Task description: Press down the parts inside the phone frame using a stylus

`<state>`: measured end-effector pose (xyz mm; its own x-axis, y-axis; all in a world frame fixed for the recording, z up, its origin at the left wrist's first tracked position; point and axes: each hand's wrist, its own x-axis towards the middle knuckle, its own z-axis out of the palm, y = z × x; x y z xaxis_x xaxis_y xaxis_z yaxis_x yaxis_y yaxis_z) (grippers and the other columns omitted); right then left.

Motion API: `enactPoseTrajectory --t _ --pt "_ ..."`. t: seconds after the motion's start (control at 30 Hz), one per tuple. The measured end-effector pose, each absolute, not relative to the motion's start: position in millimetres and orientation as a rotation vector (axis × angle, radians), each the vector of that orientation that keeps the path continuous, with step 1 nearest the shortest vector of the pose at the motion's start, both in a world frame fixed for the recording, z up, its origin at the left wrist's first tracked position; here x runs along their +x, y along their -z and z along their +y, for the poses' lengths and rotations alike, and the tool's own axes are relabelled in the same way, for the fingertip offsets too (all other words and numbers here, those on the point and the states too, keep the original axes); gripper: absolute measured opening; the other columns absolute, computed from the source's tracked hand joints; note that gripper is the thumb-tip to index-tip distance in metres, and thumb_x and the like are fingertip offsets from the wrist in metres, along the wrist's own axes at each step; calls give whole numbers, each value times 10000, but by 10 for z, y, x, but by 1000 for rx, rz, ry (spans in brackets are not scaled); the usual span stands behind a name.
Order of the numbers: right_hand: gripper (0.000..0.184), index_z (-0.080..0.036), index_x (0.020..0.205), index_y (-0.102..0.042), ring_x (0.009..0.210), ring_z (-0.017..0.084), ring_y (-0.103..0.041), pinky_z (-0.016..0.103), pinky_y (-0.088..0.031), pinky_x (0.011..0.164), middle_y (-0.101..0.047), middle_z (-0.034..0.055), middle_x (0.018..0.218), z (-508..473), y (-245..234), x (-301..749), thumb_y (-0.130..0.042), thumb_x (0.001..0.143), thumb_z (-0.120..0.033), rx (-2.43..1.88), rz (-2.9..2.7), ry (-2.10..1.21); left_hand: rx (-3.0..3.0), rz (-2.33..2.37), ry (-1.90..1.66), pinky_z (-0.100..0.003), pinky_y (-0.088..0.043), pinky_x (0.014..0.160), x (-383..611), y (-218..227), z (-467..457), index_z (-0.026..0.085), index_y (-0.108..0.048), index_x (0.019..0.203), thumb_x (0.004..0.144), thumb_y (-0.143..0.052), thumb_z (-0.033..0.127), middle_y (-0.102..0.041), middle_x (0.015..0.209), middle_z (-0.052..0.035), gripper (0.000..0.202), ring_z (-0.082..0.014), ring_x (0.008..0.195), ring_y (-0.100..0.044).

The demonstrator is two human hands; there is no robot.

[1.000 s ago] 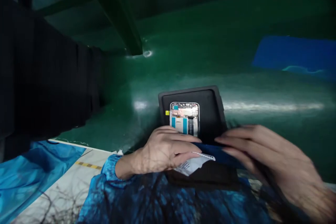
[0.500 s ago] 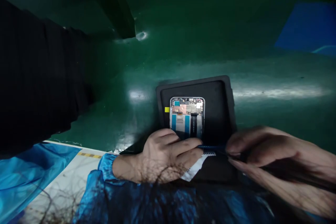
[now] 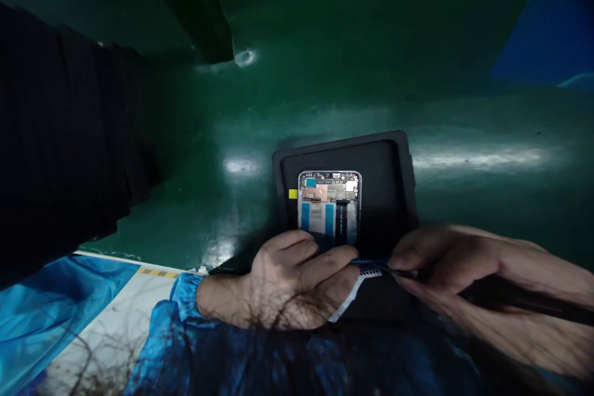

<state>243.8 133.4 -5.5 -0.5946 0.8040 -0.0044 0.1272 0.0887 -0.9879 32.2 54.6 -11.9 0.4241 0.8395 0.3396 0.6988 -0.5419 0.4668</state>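
Note:
An opened smartphone (image 3: pixel 330 198) lies in a black tray (image 3: pixel 408 176), its circuit board and blue adhesive strips showing. A small yellow tab (image 3: pixel 292 193) sticks out at its left edge. My left hand (image 3: pixel 290 278) covers the phone's lower part, its fingers closed on one end of a thin blue strip (image 3: pixel 371 262). Beneath those fingers a white perforated liner (image 3: pixel 350 297) pokes out. On the right, my right hand (image 3: pixel 457 272) pinches the strip's other end between thumb and finger. Whether it also holds a dark tool along the palm is unclear.
Green floor (image 3: pixel 325 86) shows beyond the tray, with a blue panel (image 3: pixel 547 37) at upper right. Black fabric (image 3: pixel 69 136) fills the left side. Blue cloth (image 3: pixel 60 303) and a white surface with a yellow-striped edge (image 3: pixel 158 275) appear at lower left.
My right hand has moved slightly left, closer to my left hand, along the blue strip. The white liner has tilted and shows a narrower face. The phone stays in the tray.

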Motion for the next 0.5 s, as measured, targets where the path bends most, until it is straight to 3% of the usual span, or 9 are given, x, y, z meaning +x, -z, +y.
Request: enactPoseTrajectory --t 0.33,0.5 --pt "200 -297 731 -647 631 148 -750 191 -623 540 -743 -1 753 1302 103 2523 -745 894 -235 -886 -1834 -1600 2469 1312 -772 -271 -668 607 289 92 542 186 -779 860 920 -648 153 -876 977 28 148 -116 570 -712" --pt "255 -293 731 -619 682 153 -736 225 -620 579 -714 8 782 1168 115 2527 -671 974 -351 -984 -1743 -1621 2477 1309 -753 -264 -673 616 289 93 544 195 -783 837 947 -618 162 -875 987 27 201 -113 570 -720"
